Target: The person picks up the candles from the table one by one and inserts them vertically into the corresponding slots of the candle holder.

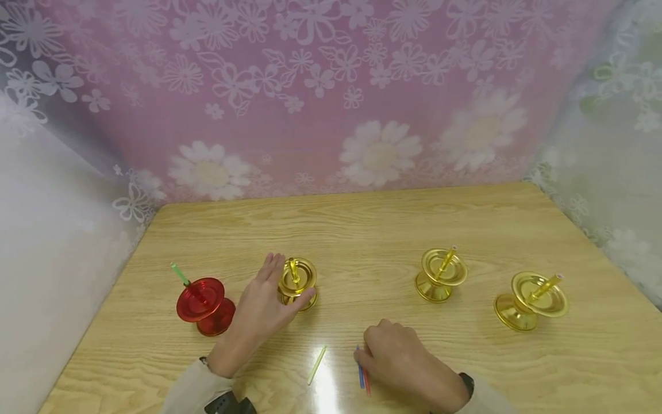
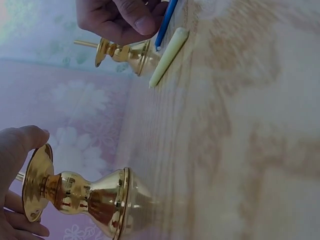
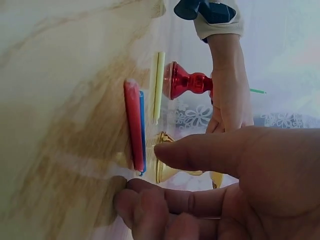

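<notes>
My left hand (image 1: 261, 305) reaches to a gold candle holder (image 1: 308, 277), fingers straight along its far left side. In the left wrist view its thumb lies at the rim of the holder's dish (image 2: 37, 182). My right hand (image 1: 395, 353) is low over the table, beside a blue candle (image 1: 360, 374) and a red candle (image 1: 368, 384) lying side by side. The right wrist view shows its thumb and bent fingers apart, just past the ends of the red candle (image 3: 133, 125) and blue candle. Between the hands lies a yellow candle (image 1: 316, 365).
A red candle holder (image 1: 214, 316) with a green candle (image 1: 180, 273) upright in it stands on the left. Two more gold candle holders, one nearer the middle (image 1: 433, 290) and one farther right (image 1: 517, 313), stand on the wooden table (image 1: 362, 224). Flowered cloth (image 1: 289, 126) hangs behind.
</notes>
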Motion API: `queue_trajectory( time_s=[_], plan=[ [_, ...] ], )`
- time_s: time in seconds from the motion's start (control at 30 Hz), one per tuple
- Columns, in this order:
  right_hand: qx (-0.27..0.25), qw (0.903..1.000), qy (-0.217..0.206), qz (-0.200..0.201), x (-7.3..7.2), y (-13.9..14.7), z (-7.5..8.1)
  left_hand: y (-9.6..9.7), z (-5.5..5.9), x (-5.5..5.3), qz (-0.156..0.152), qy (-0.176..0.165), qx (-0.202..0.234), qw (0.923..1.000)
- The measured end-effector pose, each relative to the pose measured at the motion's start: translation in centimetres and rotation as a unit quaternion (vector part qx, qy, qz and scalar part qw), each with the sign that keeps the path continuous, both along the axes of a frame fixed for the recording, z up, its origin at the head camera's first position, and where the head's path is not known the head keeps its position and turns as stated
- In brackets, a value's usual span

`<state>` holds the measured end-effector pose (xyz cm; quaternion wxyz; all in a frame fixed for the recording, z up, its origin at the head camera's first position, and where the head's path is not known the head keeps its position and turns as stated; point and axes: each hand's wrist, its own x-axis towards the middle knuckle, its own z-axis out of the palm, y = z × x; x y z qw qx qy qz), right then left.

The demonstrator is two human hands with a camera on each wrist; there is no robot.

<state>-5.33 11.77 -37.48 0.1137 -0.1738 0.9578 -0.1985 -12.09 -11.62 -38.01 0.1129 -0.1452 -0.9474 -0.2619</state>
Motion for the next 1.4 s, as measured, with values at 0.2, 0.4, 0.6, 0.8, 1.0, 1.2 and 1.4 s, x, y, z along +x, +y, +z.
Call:
queue_trajectory(
  time_s=[0.2, 0.4, 0.6, 0.8, 1.0, 1.2, 1.4],
  plan=[
    [0.052, 0.9966, 0.063, -0.013, 0.9, 0.0, -0.6, -0.1, -0.1, 0.1, -0.003, -0.001, 0.001, 1.0000],
    [0.120, 0.9864, 0.111, 0.019, 1.8, -0.3, -1.8, -0.2, -0.1, 0.2, 0.000, 0.001, -0.006, 1.0000],
    [0.154, 0.9764, 0.140, 0.059, 2.1, 0.0, -2.7, -0.1, -0.1, 0.1, -0.006, 0.008, -0.008, 0.9999],
    [0.194, 0.9721, 0.109, 0.075, 1.8, 0.0, -2.4, 0.0, 0.0, 0.0, -0.011, 0.016, -0.007, 0.9998],
    [0.225, 0.9675, 0.102, 0.055, 1.9, 0.1, -2.1, -0.1, 0.0, 0.0, -0.010, 0.015, -0.014, 0.9997],
    [0.264, 0.9515, 0.142, 0.072, 2.5, 0.5, -2.5, 0.0, -0.2, -0.1, -0.011, 0.022, -0.019, 0.9995],
    [0.266, 0.9404, 0.174, 0.120, 2.6, 1.3, -2.9, 0.0, -0.3, 0.1, -0.010, 0.012, -0.022, 0.9996]
  ],
)
